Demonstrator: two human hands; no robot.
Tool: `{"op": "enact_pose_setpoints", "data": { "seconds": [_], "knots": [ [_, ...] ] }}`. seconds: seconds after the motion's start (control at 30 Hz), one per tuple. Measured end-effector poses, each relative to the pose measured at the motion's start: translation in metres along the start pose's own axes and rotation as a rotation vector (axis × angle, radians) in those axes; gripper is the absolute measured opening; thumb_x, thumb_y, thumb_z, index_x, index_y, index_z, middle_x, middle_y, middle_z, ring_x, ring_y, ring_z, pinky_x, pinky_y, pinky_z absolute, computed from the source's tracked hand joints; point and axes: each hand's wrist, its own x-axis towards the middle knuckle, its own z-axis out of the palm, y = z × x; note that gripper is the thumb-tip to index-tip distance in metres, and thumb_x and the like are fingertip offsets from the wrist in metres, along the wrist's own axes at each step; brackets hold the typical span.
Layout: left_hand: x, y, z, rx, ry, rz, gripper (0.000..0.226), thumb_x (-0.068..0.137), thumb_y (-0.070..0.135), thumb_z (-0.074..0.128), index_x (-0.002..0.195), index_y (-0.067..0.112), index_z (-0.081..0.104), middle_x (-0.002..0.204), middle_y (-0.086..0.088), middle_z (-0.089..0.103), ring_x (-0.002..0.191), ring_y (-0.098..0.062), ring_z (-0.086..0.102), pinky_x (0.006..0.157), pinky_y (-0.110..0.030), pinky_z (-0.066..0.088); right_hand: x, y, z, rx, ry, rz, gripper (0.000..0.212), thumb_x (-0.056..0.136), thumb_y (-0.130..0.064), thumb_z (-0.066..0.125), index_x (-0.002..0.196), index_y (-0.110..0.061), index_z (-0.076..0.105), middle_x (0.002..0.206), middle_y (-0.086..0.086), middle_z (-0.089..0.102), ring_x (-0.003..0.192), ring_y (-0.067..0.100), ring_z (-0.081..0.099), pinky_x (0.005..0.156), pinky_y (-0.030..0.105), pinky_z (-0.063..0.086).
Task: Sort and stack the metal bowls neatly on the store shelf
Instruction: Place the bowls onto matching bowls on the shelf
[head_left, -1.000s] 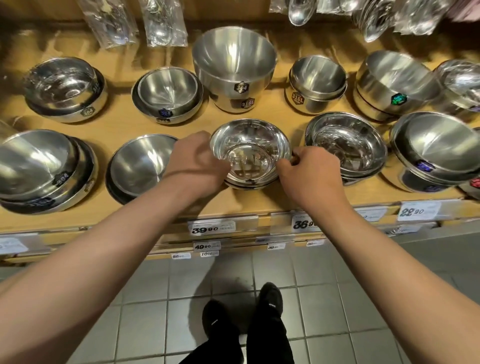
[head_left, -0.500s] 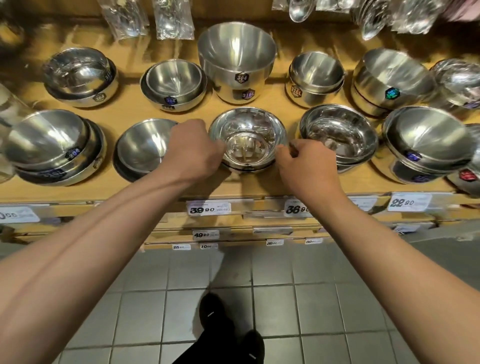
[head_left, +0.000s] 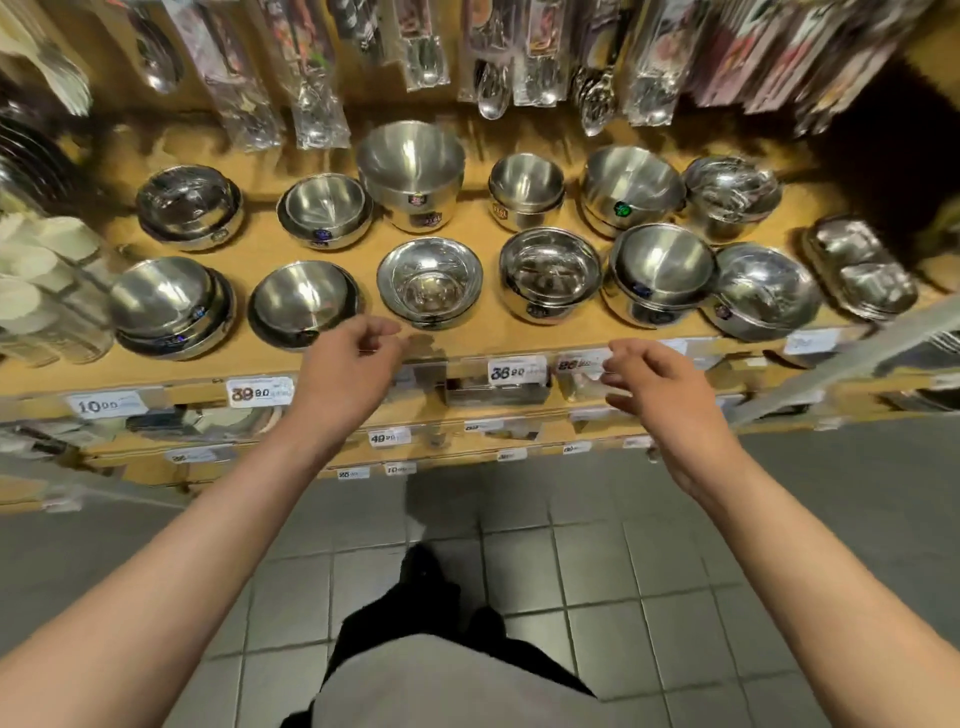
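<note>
Warm light, glare, blurred edges

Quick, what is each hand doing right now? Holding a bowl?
Left hand: open, fingers loosely curled, holding nothing.
Right hand: open, fingers relaxed, holding nothing.

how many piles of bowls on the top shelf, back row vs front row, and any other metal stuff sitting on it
back-row bowl piles: 6
front-row bowl piles: 6
pile of divided metal trays, at the far right end: 1
total: 13
</note>
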Motion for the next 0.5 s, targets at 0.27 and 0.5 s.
{"op": "enact_pose_setpoints", "data": {
  "seconds": [0.27,0.5],
  "knots": [
    [0.01,0.003,0.026,-0.076,-0.13,-0.005,0.01,0.097,0.021,0.06,0.099,0.029,0.065,0.091,0.006,0.07,0.084,-0.014,0.068,0.086,-0.038,0.061,0.0,0.011,-0.02,0.14,0.063,0.076,0.022,0.102,-0.023,0.06,0.121,-0.015,0.07,0.101,-0.008,0.072,0.096,0.006,0.071,0.072,0.019,0.052],
    [0.063,0.034,0.055,-0.061,-0.211,-0.004,0.014,0.096,0.026,0.058,0.105,0.03,0.068,0.089,0.01,0.068,0.059,0.0,0.061,0.054,-0.016,0.049,0.043,-0.012,-0.022,0.19,0.139,0.066,0.013,0.102,-0.02,0.06,0.111,-0.024,0.068,0.102,-0.001,0.07,0.095,0.013,0.069,0.076,0.024,0.053]
  ]
}}
